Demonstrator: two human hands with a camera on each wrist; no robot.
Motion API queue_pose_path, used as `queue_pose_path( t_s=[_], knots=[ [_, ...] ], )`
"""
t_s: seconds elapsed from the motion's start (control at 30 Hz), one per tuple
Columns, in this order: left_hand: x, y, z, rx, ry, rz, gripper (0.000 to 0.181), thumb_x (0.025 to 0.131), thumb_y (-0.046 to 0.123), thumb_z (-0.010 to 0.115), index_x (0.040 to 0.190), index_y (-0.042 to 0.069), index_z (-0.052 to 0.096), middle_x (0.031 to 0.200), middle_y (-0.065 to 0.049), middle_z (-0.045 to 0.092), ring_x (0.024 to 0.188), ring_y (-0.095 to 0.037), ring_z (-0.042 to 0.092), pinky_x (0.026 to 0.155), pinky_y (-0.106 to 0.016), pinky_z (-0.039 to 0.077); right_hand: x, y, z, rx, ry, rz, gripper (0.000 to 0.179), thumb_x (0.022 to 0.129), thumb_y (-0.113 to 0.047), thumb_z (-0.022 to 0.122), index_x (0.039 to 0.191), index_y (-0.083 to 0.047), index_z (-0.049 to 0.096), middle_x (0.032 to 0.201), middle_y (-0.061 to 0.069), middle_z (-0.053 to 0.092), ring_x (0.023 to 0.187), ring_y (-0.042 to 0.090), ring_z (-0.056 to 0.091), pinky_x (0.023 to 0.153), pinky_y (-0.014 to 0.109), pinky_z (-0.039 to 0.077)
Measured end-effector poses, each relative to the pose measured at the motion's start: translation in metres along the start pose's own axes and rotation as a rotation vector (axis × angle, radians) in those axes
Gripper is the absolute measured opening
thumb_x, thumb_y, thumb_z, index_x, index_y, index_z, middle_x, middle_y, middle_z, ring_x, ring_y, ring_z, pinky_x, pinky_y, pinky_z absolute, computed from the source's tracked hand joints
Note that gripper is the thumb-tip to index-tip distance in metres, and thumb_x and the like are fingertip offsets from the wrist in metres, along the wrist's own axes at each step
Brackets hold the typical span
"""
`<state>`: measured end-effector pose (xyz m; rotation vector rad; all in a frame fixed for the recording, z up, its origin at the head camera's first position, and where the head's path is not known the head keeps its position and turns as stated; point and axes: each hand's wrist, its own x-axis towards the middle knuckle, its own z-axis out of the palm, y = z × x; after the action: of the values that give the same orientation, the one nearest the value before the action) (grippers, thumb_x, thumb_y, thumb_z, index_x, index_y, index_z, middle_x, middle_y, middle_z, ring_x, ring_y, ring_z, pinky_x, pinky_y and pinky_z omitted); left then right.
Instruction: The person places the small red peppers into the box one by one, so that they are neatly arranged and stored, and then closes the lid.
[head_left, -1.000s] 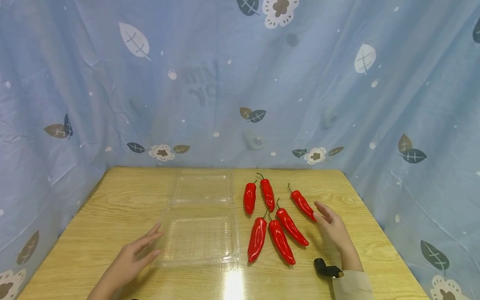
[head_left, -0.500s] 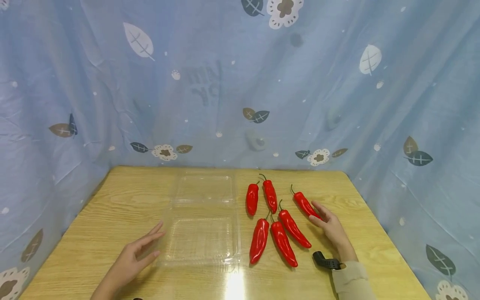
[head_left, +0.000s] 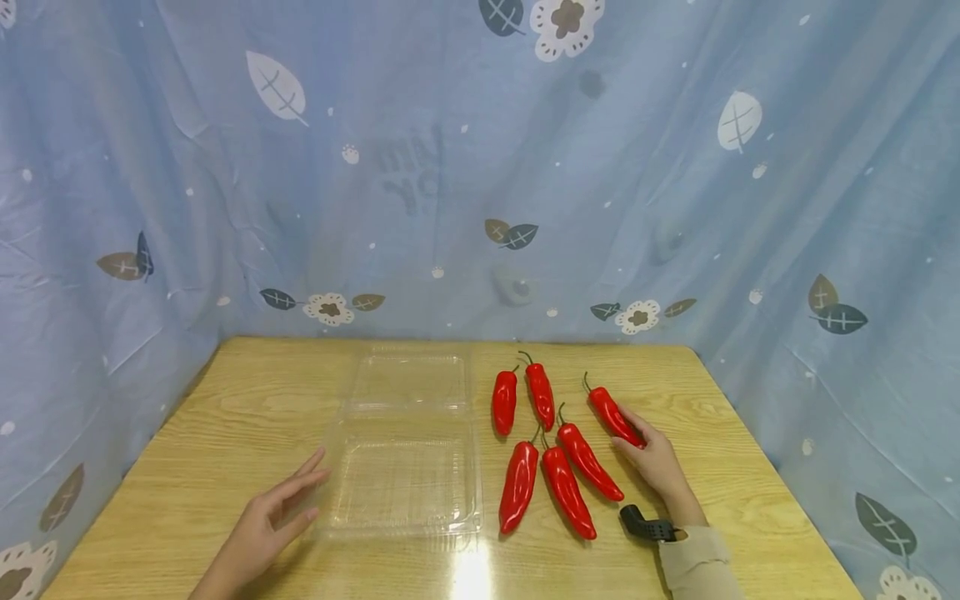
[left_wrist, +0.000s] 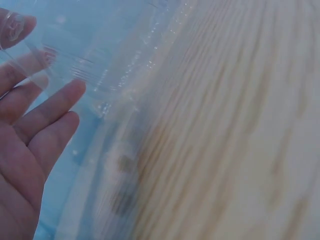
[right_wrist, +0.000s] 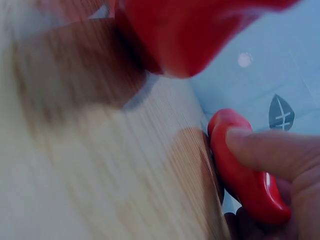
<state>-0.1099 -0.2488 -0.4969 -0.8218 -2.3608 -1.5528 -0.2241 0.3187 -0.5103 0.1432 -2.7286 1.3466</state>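
My right hand (head_left: 662, 468) pinches the rightmost red chili pepper (head_left: 604, 408) near its lower end. In the right wrist view the thumb presses the top of that pepper (right_wrist: 230, 165), while fingers curl under it and are partly hidden. On the left, my left hand (head_left: 258, 521) is beside a hinged clear plastic container (head_left: 477, 492), fingers loosely extended at its left edge. The container lies unfolded, its far half (head_left: 408, 379) toward the curtain. In the left wrist view the fingers (left_wrist: 52, 107) overlap the clear plastic and grip nothing.
Several other red chili peppers (head_left: 567, 492) lie between the container and my right hand. A black wrist-worn device (head_left: 645, 525) sits by the right sleeve (head_left: 697, 558). A blue patterned curtain (head_left: 442, 167) encloses the back and sides of the wooden table (head_left: 255, 400).
My right hand has moved slightly left and its fingers have closed onto the rightmost pepper. The left hand has barely moved, and the other peppers lie as before.
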Motion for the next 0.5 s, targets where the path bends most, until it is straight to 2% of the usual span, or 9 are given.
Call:
queue_pose_path(
  t_s=[0.23,0.5],
  knots=[
    [0.0007,-0.0026,0.002,-0.039,0.013,0.067,0.043,0.083,-0.021,0.054,0.125,-0.02,0.046,0.142,-0.041,0.025,0.133,-0.001,0.04,0.107,-0.012,0.033,-0.0025,-0.0044,0.0,-0.039,0.066,0.0,0.054,0.092,-0.019,0.063,0.141,-0.005,0.044,0.141,0.026,0.044,0.131,0.043,0.04,0.106,0.059,0.035],
    [0.0001,0.001,0.0026,-0.047,0.025,0.072,0.043,0.083,-0.021,0.053,0.126,-0.02,0.045,0.147,-0.034,0.026,0.135,-0.003,0.037,0.107,-0.012,0.032,-0.004,-0.0034,0.0015,-0.036,0.084,0.002,0.052,0.094,-0.02,0.059,0.141,-0.004,0.044,0.141,0.026,0.044,0.131,0.043,0.04,0.107,0.058,0.035]
  ],
)
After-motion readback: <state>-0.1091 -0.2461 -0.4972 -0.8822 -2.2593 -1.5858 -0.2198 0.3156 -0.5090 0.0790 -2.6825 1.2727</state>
